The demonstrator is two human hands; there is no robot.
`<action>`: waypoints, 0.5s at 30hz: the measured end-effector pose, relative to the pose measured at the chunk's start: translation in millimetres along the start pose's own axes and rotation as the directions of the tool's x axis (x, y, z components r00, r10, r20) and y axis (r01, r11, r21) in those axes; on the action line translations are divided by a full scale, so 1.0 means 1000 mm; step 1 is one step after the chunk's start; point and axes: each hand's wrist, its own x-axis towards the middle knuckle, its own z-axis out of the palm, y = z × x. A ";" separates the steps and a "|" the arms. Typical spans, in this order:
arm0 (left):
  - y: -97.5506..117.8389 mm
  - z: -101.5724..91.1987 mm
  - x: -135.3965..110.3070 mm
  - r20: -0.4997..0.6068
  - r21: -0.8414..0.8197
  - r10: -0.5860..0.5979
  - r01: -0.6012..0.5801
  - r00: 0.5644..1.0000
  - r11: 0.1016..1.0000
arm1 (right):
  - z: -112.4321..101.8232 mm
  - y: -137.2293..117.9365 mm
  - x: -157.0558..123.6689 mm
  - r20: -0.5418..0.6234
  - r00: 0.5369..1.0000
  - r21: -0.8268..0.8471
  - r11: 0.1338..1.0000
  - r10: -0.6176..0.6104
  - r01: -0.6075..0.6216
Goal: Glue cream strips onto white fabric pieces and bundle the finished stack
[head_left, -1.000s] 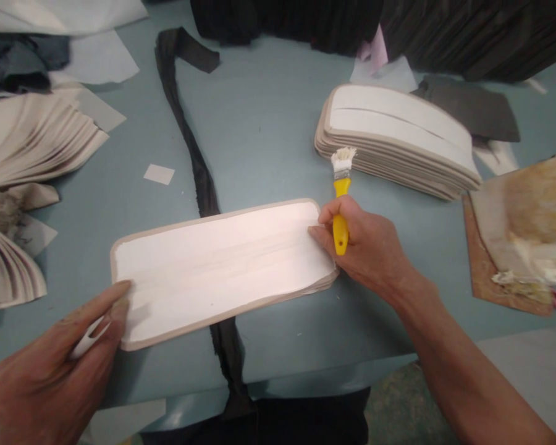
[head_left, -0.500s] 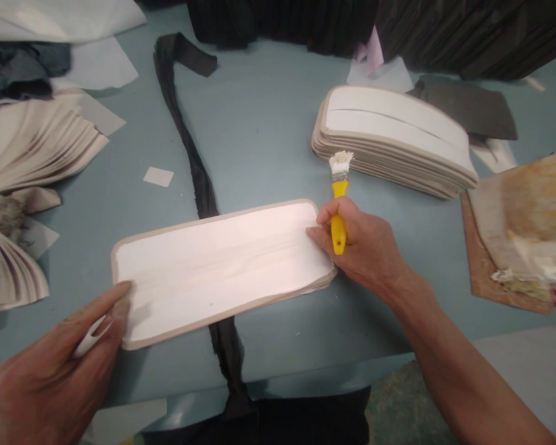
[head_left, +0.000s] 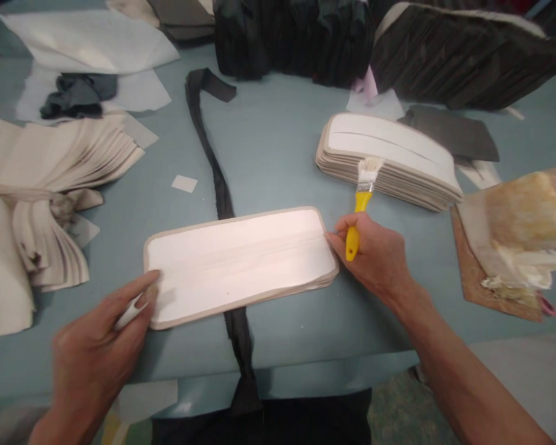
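A long white panel (head_left: 241, 266) with rounded corners and a beige border lies in front of me, with more layers showing under its right edge. My left hand (head_left: 111, 327) is closed at its left end, thumb on the panel's corner, with a slim white tool (head_left: 130, 314) in the fingers; the tool's working end is hidden. My right hand (head_left: 375, 253) grips a paintbrush (head_left: 362, 201) with a yellow handle, pale bristles pointing up. Its fingertips are at the panel's right edge. Beneath the panel runs a black fabric strip (head_left: 220, 185).
A stack of similar panels (head_left: 389, 139) sits back right. Layered beige pieces (head_left: 88, 148) lie at left, near dark cloth (head_left: 78, 96). Black bundles (head_left: 291, 40) line the back. A stained yellowish block (head_left: 523, 213) rests on a brown board (head_left: 472, 272) at right.
The view has shifted, so things at left sit further right and lower. My right hand has drawn slightly off the panel's right end, and the brush now leans right. The left thumb stays on the panel.
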 end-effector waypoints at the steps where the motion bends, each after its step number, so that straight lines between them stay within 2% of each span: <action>1: 0.003 -0.001 0.000 0.008 -0.010 0.004 -0.004 1.000 1.000 | -0.001 -0.002 0.000 -0.057 0.998 -0.014 1.000 -0.017 0.016; 4: 0.006 -0.001 0.002 0.016 -0.051 0.019 -0.018 1.000 0.999 | -0.004 -0.015 0.005 -0.197 0.977 -0.047 0.996 -0.081 0.073; 7: 0.002 0.001 0.003 0.014 -0.046 0.017 -0.017 1.000 0.999 | 0.002 -0.037 0.016 -0.227 0.965 -0.051 0.991 -0.131 0.122; 11: -0.004 0.005 0.001 -0.015 -0.054 0.039 -0.040 0.999 0.998 | 0.023 -0.057 0.034 -0.124 0.985 -0.034 0.993 -0.117 0.114; 15: 0.000 0.004 0.001 0.026 -0.062 -0.007 0.009 1.000 0.998 | 0.044 -0.058 0.044 -0.003 0.995 -0.044 0.994 -0.096 0.096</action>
